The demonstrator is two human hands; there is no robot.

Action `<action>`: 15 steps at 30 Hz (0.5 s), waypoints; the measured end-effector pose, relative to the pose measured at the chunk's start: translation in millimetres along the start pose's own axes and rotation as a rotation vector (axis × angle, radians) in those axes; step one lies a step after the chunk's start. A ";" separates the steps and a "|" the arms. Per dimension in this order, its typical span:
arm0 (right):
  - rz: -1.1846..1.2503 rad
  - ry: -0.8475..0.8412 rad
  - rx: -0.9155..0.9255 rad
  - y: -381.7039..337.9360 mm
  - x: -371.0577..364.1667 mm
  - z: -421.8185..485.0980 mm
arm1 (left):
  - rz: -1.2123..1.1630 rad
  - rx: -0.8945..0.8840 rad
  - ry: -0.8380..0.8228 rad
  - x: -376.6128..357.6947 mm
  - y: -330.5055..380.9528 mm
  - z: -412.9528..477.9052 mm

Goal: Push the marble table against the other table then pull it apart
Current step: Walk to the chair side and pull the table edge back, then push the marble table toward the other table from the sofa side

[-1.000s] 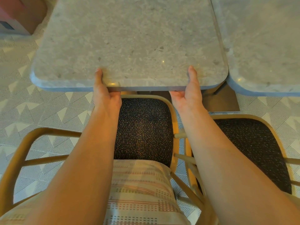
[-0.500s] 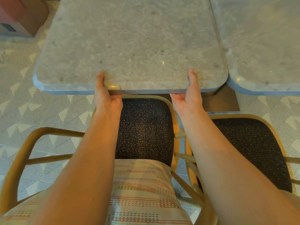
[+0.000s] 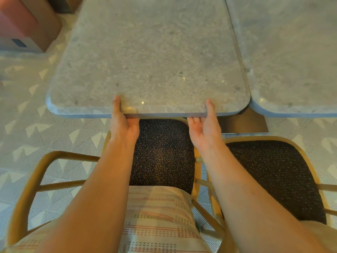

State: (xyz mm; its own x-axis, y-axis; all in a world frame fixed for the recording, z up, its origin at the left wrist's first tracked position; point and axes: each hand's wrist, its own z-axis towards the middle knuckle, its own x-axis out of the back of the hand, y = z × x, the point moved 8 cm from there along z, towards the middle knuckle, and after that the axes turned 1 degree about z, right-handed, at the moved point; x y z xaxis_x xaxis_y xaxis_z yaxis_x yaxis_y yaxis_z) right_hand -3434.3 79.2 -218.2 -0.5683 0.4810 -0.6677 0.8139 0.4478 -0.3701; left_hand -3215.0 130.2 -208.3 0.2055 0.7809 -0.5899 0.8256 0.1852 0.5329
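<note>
Little has shifted in the last second: the near edge of the marble table [image 3: 149, 57] and both hands now sit lower in our view, and more of the brown and pink box [image 3: 27, 28] shows at the top left, while our grip looks the same as before. Our left hand [image 3: 124, 125] clamps the near edge left of its middle, its thumb lying flat on the stone top and its fingers tucked out of sight underneath. Our right hand [image 3: 206, 130] holds the same edge closer to the right corner, palm turned up, thumb on top and fingers curling under the rim, where only their bases show. The marble table stands directly ahead of us, its long right side running along the other table [image 3: 291, 61]; only a thin dark line parts the two tops, and we cannot tell whether they touch. Below the rounded corners where they meet, a dark flat base plate [image 3: 242, 123] lies on the floor [image 3: 54, 136], which carries a pale triangle pattern. Under our arms a wooden chair [image 3: 162, 152] with a dark speckled seat is partly tucked beneath the marble table, and a second chair [image 3: 269, 170] of the same kind stands just beside it on the right. Patterned cloth [image 3: 158, 216] fills the bottom of the view between our forearms.
</note>
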 end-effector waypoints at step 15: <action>-0.711 -0.558 0.750 -149.9 -186.6 -308.7 | 0.566 -0.475 -0.584 -151.8 157.3 -296.4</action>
State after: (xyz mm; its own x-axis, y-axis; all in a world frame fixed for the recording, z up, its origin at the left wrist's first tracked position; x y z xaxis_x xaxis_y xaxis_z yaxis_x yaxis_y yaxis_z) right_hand -3487.6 155.0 161.2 -0.9436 -0.1786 -0.2787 0.3078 -0.1632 -0.9374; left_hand -3272.1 217.6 144.9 0.8479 0.4303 -0.3097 0.2479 0.1946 0.9490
